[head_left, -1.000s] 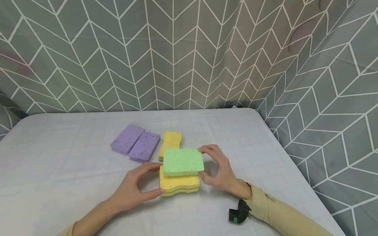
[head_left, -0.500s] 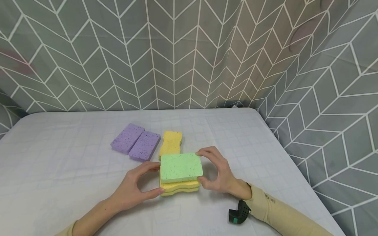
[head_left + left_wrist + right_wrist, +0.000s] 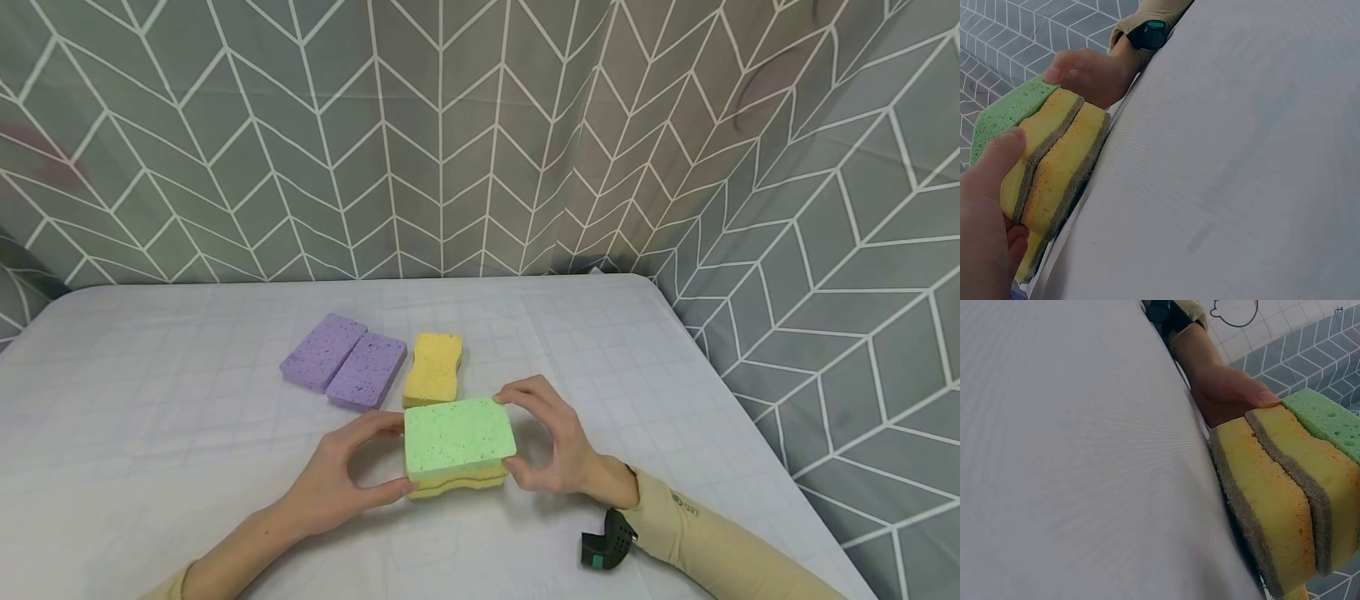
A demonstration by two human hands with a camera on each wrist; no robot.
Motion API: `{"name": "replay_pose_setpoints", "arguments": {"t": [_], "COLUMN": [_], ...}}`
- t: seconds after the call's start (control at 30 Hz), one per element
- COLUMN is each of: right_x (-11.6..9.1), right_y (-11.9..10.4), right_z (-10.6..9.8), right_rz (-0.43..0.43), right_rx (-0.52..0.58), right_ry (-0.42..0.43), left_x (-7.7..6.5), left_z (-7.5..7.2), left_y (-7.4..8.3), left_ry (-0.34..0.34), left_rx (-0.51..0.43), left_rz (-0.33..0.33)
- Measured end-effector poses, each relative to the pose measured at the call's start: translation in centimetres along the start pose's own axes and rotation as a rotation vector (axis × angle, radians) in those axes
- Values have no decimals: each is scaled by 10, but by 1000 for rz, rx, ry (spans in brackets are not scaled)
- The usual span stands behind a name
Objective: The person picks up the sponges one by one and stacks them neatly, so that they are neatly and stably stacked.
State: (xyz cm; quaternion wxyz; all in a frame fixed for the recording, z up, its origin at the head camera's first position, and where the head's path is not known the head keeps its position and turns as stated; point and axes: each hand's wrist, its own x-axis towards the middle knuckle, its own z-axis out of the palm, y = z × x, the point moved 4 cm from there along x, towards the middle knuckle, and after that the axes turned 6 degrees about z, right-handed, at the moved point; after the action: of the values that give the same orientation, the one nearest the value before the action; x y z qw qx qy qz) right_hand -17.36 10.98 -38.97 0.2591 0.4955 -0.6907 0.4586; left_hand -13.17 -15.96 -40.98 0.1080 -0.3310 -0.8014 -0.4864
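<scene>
Two yellow scrub sponges (image 3: 1063, 159) with grey scouring layers lie stacked, wavy long sides toward the front. On top of them sits a flat green sponge (image 3: 459, 439), covering most of the upper yellow one in the head view. My left hand (image 3: 337, 475) grips the left end of the yellow stack, thumb at the front corner and fingers at the back. At the right end, my right hand (image 3: 551, 437) pinches the green sponge between thumb and fingers. The right wrist view shows the left thumb (image 3: 1266, 398) at the upper yellow sponge, just below the green sponge (image 3: 1329, 422).
Behind the stack lies another yellow sponge (image 3: 435, 367). Two purple sponges (image 3: 324, 352) rest side by side to its left. Everything lies on a white-covered table (image 3: 165, 375). A grey patterned curtain (image 3: 465, 142) hangs along the back and right. A black wrist device (image 3: 607, 540) sits at the right sleeve.
The right hand has brought the green sponge toward the front and slightly left, lining it up over the yellow stack. The left hand has stayed in place.
</scene>
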Motion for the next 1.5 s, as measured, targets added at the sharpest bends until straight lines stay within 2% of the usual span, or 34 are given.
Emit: {"name": "replay_pose_setpoints", "arguments": {"t": [0.5, 0.77, 0.87, 1.0, 1.2, 1.37, 1.5], "right_x": [0, 0, 0, 0, -2, -3, -3], "right_y": [2, 2, 1, 1, 1, 1, 0], "right_z": [2, 3, 2, 2, 2, 3, 4], "right_rz": [19, 26, 19, 22, 68, 99, 135], "right_rx": [-12, -1, 5, 23, 52, 79, 84], "right_ry": [-30, -45, -47, -58, -103, -147, -151], "left_x": [0, 0, -1, -3, -2, -2, -2], "left_z": [-3, -3, -2, 0, 5, 6, 6], "left_y": [0, 1, 2, 4, 9, 9, 9], "left_ry": [-11, 16, 32, 70, 109, 120, 122], "left_rx": [9, 29, 31, -12, -90, -105, -103], "left_rz": [-45, -11, -20, -53, -16, 5, 11]}}
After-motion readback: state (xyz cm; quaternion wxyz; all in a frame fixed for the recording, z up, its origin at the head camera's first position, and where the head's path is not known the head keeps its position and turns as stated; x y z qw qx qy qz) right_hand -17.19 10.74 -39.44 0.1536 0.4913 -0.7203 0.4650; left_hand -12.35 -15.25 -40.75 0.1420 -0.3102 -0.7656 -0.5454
